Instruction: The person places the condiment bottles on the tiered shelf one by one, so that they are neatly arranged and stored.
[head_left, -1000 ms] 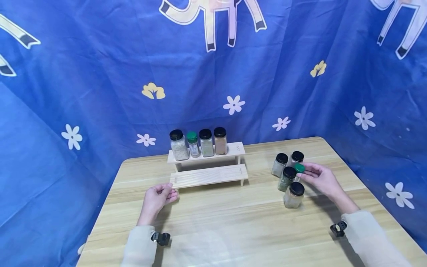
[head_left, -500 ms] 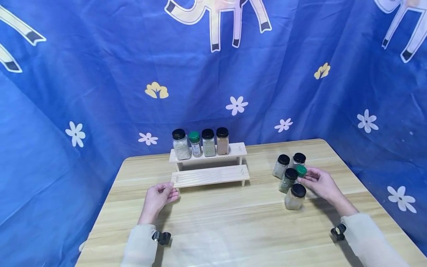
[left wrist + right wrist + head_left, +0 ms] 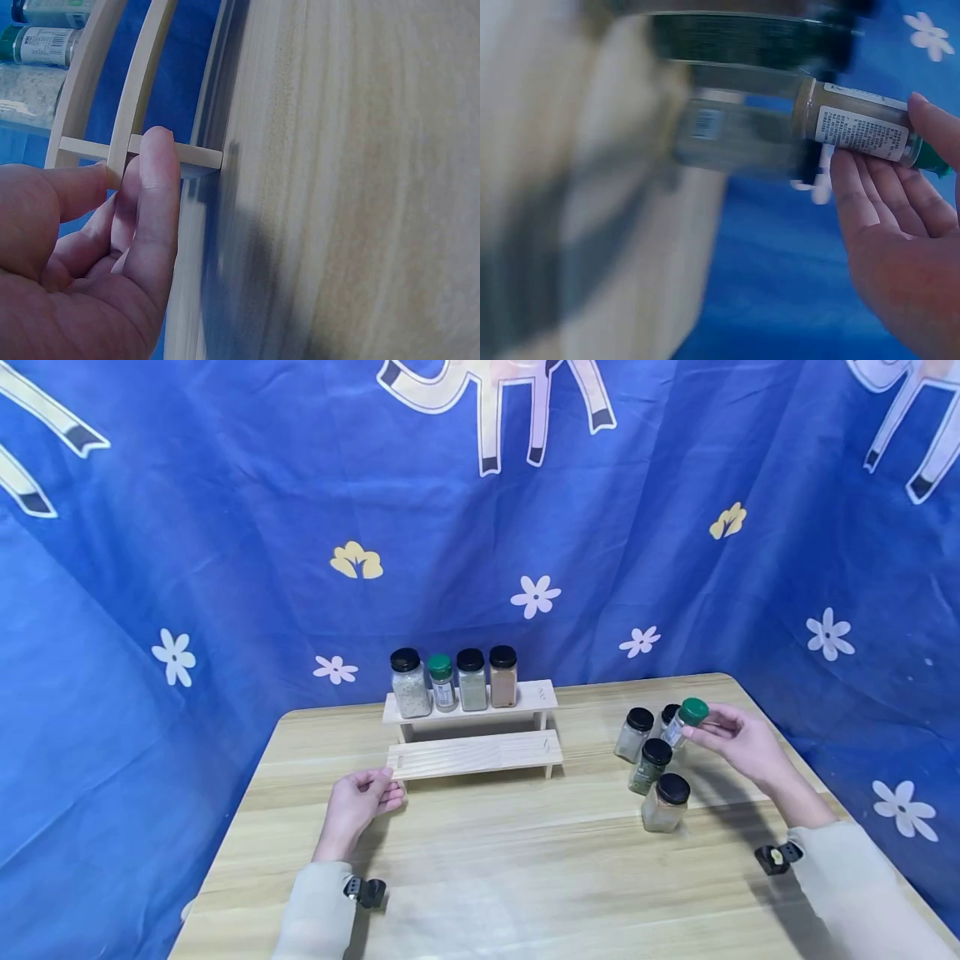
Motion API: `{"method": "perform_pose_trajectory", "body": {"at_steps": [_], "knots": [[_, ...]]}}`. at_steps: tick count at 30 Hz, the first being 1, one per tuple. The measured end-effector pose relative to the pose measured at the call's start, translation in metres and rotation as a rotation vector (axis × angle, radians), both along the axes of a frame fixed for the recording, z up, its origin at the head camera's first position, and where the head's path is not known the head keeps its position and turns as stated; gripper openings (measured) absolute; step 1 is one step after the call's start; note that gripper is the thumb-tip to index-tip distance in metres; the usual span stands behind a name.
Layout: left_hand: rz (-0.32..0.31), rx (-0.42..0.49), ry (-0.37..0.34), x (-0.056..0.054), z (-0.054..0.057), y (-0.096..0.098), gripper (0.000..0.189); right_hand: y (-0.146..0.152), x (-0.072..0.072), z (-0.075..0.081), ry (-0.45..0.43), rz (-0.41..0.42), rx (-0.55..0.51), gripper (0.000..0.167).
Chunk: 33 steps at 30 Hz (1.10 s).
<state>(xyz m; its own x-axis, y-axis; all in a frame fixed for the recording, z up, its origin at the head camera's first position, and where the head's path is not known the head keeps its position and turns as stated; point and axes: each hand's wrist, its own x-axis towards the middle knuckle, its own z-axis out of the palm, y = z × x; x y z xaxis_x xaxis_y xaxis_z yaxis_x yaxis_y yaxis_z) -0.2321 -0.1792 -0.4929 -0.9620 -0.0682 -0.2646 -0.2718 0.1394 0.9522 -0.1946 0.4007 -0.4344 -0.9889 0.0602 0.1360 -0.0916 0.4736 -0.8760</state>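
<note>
My left hand [image 3: 356,806] pinches the left front corner of the lower shelf of a two-tier wooden rack [image 3: 476,755]; the left wrist view has the thumb on one face of the board and the fingers on the other. My right hand [image 3: 742,743] holds a green-capped spice jar [image 3: 681,724] between thumb and fingers. It is tilted and raised beside several black-capped jars [image 3: 649,764] on the table. The right wrist view brings out the printed label and brownish contents of the held jar [image 3: 862,124].
On the rack's upper shelf stand a large black-capped jar [image 3: 411,685], a small green-capped jar [image 3: 442,682] and two more black-capped jars [image 3: 487,679]. A blue patterned cloth [image 3: 450,568] hangs behind the wooden table [image 3: 480,877].
My right hand has lifted the green-capped jar up from among the black-capped jars, tilting it. My left hand stays at the rack's corner. The head view has shifted slightly.
</note>
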Motion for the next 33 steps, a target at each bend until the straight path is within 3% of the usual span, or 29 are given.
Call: {"method": "perform_pose_trajectory", "body": {"at_steps": [9,18,24,33], "knots": [[0.006,0.001,-0.001,0.000,0.001,0.000,0.038,-0.029,-0.020,0.055,0.039,0.013,0.047,0.047],[0.002,0.022,-0.004,-0.001,0.001,-0.001,0.039,-0.081,-0.049,0.090,0.047,0.117,0.002,0.050],[-0.001,0.029,0.002,-0.002,0.004,-0.001,0.041,-0.118,-0.073,0.091,0.105,0.218,-0.053,0.045],[0.008,-0.007,0.004,-0.001,0.004,0.002,0.035,-0.167,-0.102,0.073,0.042,0.247,-0.120,0.041]]}}
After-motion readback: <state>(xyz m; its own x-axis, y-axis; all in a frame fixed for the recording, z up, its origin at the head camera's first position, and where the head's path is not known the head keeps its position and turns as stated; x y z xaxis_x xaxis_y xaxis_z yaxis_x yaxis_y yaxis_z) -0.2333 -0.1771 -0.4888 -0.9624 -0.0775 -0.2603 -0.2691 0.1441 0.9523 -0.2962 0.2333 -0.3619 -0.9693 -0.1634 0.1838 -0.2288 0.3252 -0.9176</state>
